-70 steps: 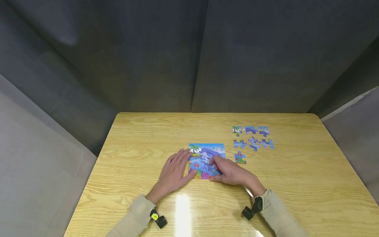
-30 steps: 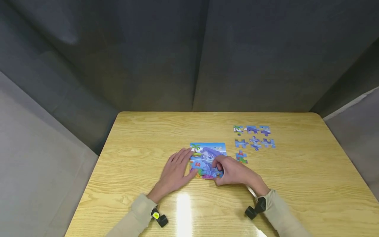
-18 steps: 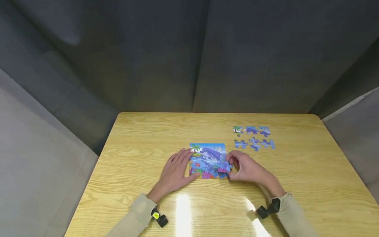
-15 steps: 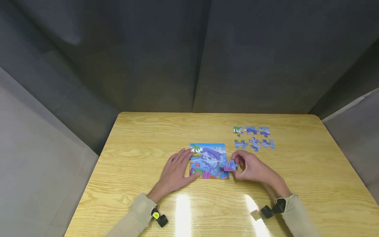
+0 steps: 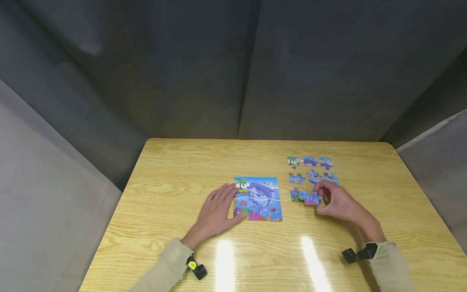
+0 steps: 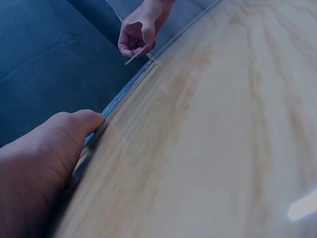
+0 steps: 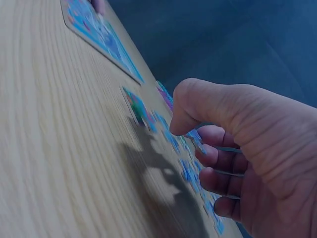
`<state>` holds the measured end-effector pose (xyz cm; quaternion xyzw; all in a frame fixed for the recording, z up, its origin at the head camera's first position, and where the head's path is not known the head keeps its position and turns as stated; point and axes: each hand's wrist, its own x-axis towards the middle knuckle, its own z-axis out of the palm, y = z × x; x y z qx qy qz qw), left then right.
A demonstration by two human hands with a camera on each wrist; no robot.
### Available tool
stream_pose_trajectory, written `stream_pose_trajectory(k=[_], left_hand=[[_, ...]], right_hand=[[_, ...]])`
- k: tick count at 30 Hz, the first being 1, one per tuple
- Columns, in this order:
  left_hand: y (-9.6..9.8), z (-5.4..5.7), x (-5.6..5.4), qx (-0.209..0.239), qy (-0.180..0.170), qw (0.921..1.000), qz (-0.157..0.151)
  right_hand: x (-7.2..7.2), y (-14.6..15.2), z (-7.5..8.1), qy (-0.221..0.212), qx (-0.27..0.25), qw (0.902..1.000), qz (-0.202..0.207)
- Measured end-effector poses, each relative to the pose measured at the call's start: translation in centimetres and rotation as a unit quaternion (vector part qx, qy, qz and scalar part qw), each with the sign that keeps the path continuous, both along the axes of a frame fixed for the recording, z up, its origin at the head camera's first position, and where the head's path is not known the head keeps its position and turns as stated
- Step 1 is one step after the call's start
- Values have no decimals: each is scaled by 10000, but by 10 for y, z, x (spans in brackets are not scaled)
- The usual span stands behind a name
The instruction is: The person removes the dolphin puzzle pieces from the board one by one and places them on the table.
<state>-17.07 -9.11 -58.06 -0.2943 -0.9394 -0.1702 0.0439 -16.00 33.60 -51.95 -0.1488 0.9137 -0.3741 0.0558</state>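
Note:
A square puzzle board (image 5: 260, 202) with a printed dolphin scene lies on the table. My left hand (image 5: 215, 213) rests along its left edge, fingers straight, the thumb touching the lower edge; the left wrist view shows that thumb (image 6: 89, 120) against the side. Right of the board, my right hand (image 5: 341, 205) pinches a blue and pink puzzle piece (image 5: 312, 198) between thumb and fingers. That piece is just right of a crab-and-seaweed piece (image 5: 296, 194); whether they touch I cannot tell. In the right wrist view, the thumb (image 7: 185, 111) hides much of the held piece.
Two rows of loose pieces lie behind the right hand, among them a palm tree piece (image 5: 292, 161) and a dolphin head piece (image 5: 310, 161). The wooden table (image 5: 175, 174) ends at a dark curtain (image 5: 182, 81). Grey panels flank both sides.
My right hand has lifted the puzzle piece off the board's lower right area and carried it rightward, beside the crab-and-seaweed piece. The left hand stays in place on the board.

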Motion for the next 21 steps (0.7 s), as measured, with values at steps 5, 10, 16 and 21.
stream_pose_trajectory(k=[5,10,16,21], left_hand=[[0,-2,0,-9,45,10000,7],[0,-2,0,-72,36,10000,20],[0,-1,1,-68,0,10000,14],[0,-1,0,34,42,10000,-10]], right_hand=[[-4,12,-5,-47,175,9998,-101],[-8,18,-11,-85,306,9994,-169],[-11,21,-17,-157,407,9988,-221],[-12,23,-17,-199,466,9984,-240]])
